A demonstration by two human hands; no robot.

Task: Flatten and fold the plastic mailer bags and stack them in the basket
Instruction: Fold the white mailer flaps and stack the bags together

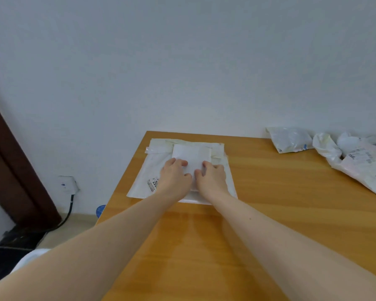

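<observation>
2 hands, left hand [175,175] and right hand [211,177], press 1 folded mailer [191,156].

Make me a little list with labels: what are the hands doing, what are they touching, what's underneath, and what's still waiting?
left hand: fingers curled, pressing on the small folded mailer
right hand: fingers curled, pressing on the same mailer
underneath: a stack of flattened mailers at the left end of the wooden table
still waiting: crumpled mailer bags at the table's far right
basket: not in view

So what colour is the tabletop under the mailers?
Orange-tan wood grain; the table shows clearly in the head view.
</observation>
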